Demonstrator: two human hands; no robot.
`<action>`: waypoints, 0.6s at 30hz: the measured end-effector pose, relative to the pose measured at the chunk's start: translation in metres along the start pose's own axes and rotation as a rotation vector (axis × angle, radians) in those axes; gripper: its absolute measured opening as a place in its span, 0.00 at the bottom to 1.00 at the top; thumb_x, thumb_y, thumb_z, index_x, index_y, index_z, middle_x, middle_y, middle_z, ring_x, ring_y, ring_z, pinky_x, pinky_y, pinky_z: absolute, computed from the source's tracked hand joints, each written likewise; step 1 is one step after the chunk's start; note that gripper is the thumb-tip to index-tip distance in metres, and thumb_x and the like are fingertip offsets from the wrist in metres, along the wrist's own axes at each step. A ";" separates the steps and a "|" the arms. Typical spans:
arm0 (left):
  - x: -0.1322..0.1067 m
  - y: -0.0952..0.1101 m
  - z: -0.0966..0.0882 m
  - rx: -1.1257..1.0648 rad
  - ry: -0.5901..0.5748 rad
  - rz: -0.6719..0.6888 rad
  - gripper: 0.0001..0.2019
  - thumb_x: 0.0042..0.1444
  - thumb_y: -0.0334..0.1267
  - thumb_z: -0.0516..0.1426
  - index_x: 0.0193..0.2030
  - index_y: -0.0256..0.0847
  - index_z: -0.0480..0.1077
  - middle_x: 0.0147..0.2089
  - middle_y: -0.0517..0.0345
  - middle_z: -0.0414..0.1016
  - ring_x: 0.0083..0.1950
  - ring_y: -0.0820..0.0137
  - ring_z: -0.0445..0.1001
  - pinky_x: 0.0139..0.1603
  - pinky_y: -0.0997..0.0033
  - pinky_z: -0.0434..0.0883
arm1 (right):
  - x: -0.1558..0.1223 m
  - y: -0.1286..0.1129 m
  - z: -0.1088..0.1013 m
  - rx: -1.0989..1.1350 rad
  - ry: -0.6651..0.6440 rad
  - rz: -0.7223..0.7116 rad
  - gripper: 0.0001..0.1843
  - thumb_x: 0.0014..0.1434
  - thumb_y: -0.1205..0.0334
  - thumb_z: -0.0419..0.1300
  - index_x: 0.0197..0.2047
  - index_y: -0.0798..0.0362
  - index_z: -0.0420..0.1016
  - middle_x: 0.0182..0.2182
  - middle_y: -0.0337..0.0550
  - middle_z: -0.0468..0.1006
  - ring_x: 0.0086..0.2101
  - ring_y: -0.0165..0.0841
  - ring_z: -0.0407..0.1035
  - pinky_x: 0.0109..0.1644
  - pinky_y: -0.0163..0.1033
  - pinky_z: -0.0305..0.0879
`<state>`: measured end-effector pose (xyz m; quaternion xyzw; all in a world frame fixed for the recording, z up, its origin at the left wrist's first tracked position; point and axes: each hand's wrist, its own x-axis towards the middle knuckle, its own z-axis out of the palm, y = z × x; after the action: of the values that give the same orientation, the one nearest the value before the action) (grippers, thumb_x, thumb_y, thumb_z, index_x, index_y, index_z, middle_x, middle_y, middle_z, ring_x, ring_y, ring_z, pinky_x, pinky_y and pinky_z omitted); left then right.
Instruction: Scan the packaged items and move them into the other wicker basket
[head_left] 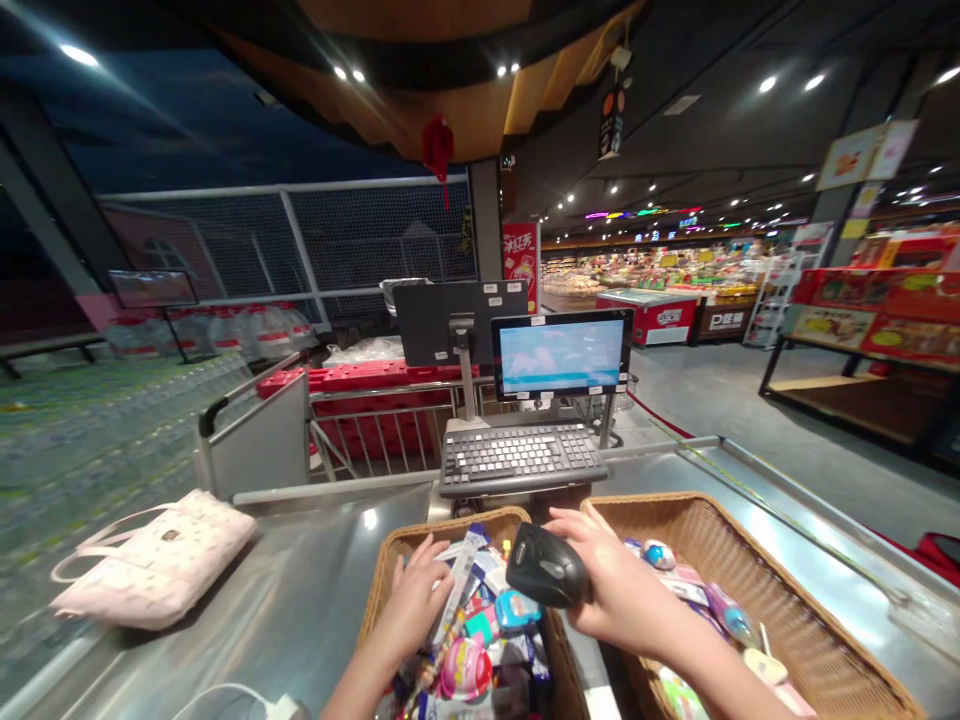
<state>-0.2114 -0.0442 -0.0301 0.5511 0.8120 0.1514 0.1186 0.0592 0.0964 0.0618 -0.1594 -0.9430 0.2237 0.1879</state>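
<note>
My right hand (611, 578) is closed around a black handheld barcode scanner (546, 566), its head pointing left over the inner rims of two wicker baskets. My left hand (421, 585) reaches into the left wicker basket (384, 560), fingers spread over the goods, apparently holding nothing. Close to its thumb lies a long, pale narrow packet (459, 578). Under and beside the hands are a pink round toy-like container (466, 668), a blue one (517, 608) and several small packets. The right wicker basket (780, 590) holds a purple-and-blue bottle-like item (730, 614) and other small goods, partly behind my forearm.
A keyboard (525, 455) and a lit monitor (562, 355) stand behind the baskets. On the metal counter (315, 560) at left lies a pale pink handbag (161, 560). A white cable plug (283, 708) sits near the front edge. A metal railing (382, 430) runs behind.
</note>
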 end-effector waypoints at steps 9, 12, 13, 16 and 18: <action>-0.013 -0.009 0.003 0.098 0.060 -0.022 0.13 0.58 0.35 0.54 0.48 0.45 0.72 0.73 0.47 0.53 0.74 0.53 0.47 0.70 0.35 0.43 | -0.015 0.010 0.008 -0.025 0.050 0.064 0.32 0.41 0.72 0.58 0.52 0.48 0.75 0.54 0.50 0.75 0.61 0.51 0.61 0.69 0.68 0.44; -0.007 0.003 -0.002 0.073 0.054 0.042 0.11 0.59 0.36 0.53 0.47 0.46 0.73 0.72 0.48 0.56 0.74 0.53 0.49 0.70 0.34 0.43 | -0.027 0.022 0.005 -0.045 0.080 0.109 0.33 0.40 0.72 0.57 0.52 0.47 0.75 0.55 0.49 0.74 0.61 0.50 0.61 0.68 0.67 0.45; -0.004 0.009 -0.003 0.067 0.048 0.067 0.11 0.59 0.37 0.53 0.47 0.46 0.73 0.72 0.48 0.56 0.74 0.53 0.49 0.70 0.34 0.43 | -0.032 0.026 0.004 -0.051 0.091 0.128 0.33 0.41 0.72 0.57 0.53 0.48 0.74 0.56 0.49 0.74 0.61 0.50 0.62 0.68 0.67 0.46; 0.010 0.031 0.000 0.044 0.031 0.175 0.11 0.59 0.38 0.55 0.47 0.47 0.73 0.72 0.49 0.56 0.74 0.53 0.49 0.70 0.33 0.44 | -0.049 0.040 -0.005 -0.068 0.130 0.193 0.36 0.42 0.71 0.58 0.57 0.49 0.71 0.58 0.52 0.72 0.60 0.51 0.63 0.68 0.68 0.47; 0.023 0.052 0.005 0.020 0.022 0.271 0.11 0.59 0.39 0.56 0.48 0.48 0.72 0.72 0.50 0.57 0.74 0.53 0.49 0.70 0.33 0.44 | -0.061 0.050 -0.014 -0.072 0.159 0.239 0.35 0.42 0.71 0.58 0.57 0.50 0.71 0.58 0.52 0.72 0.60 0.52 0.63 0.68 0.69 0.45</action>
<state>-0.1732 -0.0045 -0.0157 0.6550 0.7329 0.1643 0.0826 0.1291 0.1206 0.0318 -0.2945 -0.9069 0.1970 0.2282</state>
